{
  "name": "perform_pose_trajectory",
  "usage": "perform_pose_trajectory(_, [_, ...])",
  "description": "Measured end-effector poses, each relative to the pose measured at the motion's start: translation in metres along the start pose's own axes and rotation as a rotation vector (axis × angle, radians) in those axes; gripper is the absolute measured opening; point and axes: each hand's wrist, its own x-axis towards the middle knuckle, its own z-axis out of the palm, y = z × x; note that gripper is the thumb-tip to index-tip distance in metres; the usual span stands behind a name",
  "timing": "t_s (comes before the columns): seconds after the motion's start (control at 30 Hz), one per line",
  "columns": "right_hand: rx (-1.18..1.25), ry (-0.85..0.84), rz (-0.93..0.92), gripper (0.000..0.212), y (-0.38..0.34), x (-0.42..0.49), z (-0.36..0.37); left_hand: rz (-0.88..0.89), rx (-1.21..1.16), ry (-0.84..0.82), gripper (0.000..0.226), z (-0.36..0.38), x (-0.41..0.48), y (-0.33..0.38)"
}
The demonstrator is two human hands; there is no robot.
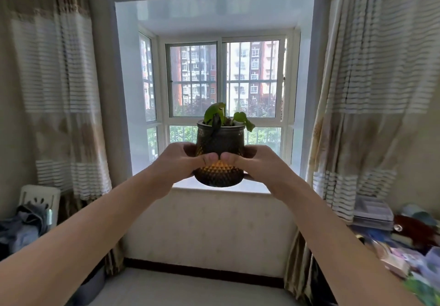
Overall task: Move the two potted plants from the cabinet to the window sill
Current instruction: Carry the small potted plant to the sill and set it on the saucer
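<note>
Carrying pot to sill, clasped in left grip and right grip. Next, probably: lowering it level, clear of the edge.

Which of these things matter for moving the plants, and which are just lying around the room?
Part of the job: potted plant, gripped by left hand and right hand; window sill.

Just lying about: curtains, white chair, heap of clothes, stacked books.

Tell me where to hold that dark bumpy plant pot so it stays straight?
Best hold the pot around its lower half, one hand from each side, like the left hand and right hand here, thumbs in front. It is round and upright, and leaves droop over the rim, so avoid the top.
</note>
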Motion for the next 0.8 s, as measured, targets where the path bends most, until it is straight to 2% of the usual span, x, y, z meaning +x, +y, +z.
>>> perform_pose_trajectory(0.17, [-0.012,0.030,-0.007,0.038,0.012,0.057,0.021,0.014,0.001,-0.013,0.046,-0.026,0.056,-0.028])
perform_pose_trajectory(0.43, [-0.001,0.027,0.004,0.040,0.037,0.149,0.045,0.021,-0.045,-0.033,0.051,-0.058,0.144,-0.069])
perform_pose_trajectory(0.53, [0.020,0.030,0.013,0.041,0.053,0.179,0.043,0.019,-0.036,-0.030,0.047,-0.057,0.173,-0.085])
perform_pose_trajectory(0.67, [0.033,0.045,0.003,0.034,0.083,0.224,0.034,0.013,-0.024,-0.028,0.031,-0.047,0.218,-0.106])
perform_pose_trajectory(0.8, [0.043,0.026,-0.015,0.028,0.114,0.270,0.015,0.019,-0.029,-0.016,0.037,-0.028,0.260,-0.129])
